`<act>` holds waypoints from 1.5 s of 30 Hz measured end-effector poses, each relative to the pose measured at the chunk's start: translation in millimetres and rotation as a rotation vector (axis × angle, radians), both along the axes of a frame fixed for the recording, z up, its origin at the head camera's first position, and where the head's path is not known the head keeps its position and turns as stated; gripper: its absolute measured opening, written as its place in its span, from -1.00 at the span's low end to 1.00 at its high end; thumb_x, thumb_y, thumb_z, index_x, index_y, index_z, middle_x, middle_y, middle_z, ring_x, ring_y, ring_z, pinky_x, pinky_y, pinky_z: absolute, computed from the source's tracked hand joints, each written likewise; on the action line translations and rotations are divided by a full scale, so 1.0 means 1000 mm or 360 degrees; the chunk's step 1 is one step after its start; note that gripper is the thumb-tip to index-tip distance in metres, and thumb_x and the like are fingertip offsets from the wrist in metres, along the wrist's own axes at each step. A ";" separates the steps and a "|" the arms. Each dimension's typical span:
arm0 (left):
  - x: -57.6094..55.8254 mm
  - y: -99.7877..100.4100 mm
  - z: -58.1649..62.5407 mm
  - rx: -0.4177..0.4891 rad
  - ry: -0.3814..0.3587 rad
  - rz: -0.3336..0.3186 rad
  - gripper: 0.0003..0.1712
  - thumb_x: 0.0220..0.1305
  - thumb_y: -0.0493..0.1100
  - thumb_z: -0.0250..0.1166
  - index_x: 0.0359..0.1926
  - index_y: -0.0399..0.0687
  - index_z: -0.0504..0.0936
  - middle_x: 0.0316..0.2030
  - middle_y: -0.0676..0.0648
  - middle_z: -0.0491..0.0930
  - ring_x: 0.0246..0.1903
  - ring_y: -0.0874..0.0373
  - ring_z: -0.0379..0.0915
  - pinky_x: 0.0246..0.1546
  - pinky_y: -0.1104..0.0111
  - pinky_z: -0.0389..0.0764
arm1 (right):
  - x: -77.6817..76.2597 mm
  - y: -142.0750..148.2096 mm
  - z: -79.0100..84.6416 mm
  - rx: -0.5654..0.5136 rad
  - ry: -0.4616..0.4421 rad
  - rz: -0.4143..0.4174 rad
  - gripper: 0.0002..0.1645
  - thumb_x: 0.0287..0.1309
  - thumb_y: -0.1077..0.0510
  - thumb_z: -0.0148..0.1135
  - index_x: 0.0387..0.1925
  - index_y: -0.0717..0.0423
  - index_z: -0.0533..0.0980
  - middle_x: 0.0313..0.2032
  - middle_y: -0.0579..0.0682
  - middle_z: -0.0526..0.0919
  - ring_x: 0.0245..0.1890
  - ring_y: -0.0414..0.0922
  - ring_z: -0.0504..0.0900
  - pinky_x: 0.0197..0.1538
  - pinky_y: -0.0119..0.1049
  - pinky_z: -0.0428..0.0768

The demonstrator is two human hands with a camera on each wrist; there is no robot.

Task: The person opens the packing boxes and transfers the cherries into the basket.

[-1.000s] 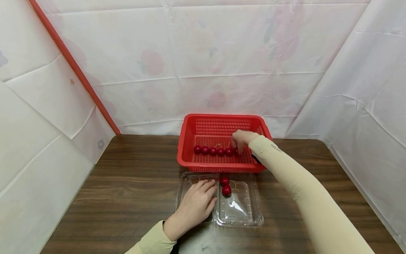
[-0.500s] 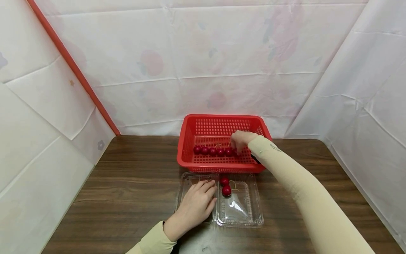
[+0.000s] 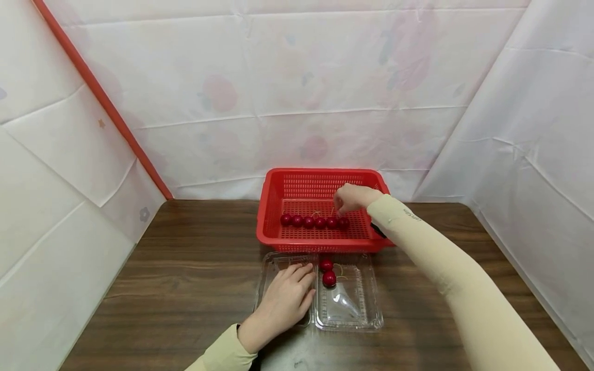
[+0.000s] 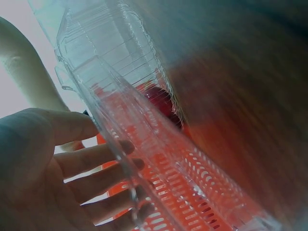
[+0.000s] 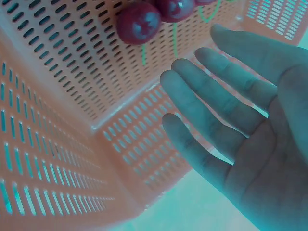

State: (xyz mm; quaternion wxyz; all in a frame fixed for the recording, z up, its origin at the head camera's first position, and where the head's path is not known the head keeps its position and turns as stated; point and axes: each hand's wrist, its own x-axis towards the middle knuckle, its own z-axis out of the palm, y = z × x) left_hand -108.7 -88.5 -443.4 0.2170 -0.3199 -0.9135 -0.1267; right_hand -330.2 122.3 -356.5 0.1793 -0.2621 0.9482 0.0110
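Several dark red cherries form a row in the red basket (image 3: 303,242), the last cherry (image 3: 343,223) at its right end. Just above that end is my right hand (image 3: 352,198); the right wrist view shows its fingers extended, apart from the cherries (image 5: 138,22), with nothing held. My left hand (image 3: 284,296) rests on the left half of a clear plastic clamshell box (image 3: 345,320), fingers nearly straight. Two cherries (image 3: 329,279) with stems lie in the box's right half. Through the clear plastic in the left wrist view, a cherry (image 4: 159,98) shows.
The basket stands behind the clamshell on a dark wood-grain table (image 3: 195,268). A white patterned cloth (image 3: 278,77) hangs behind and at both sides, with a red strip (image 3: 102,98) at the left.
My right hand has lifted up and back from the row's right end, leaving the last cherry in full sight. The left hand stays on the clamshell.
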 end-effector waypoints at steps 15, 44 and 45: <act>0.001 -0.001 0.002 0.0009 -0.0020 0.0004 -0.66 0.17 -0.05 0.28 -0.07 -0.11 0.66 0.04 -0.07 0.61 0.02 0.01 0.50 -0.02 0.19 0.52 | 0.028 0.001 0.027 -0.0053 0.0166 0.0219 -0.95 0.17 0.10 0.27 -0.32 -0.04 0.59 -0.38 -0.12 0.64 -0.38 -0.21 0.58 -0.24 -0.28 0.59; 0.000 -0.006 0.000 -0.0014 0.0042 0.0025 -0.63 0.13 -0.06 0.28 -0.06 -0.14 0.64 0.02 -0.09 0.61 0.03 -0.01 0.50 -0.01 0.19 0.51 | 0.098 0.001 0.043 -0.0426 0.0575 0.0521 -0.91 0.07 0.15 0.34 -0.42 -0.06 0.55 -0.44 -0.21 0.63 -0.42 -0.28 0.59 -0.30 -0.35 0.59; 0.000 -0.006 0.000 -0.0016 0.0043 0.0028 -0.63 0.13 -0.06 0.28 -0.06 -0.14 0.64 0.02 -0.09 0.61 0.03 -0.02 0.50 -0.01 0.19 0.51 | 0.100 0.001 0.043 -0.0432 0.0586 0.0525 -0.91 0.07 0.15 0.34 -0.42 -0.07 0.55 -0.44 -0.22 0.62 -0.42 -0.28 0.59 -0.30 -0.35 0.59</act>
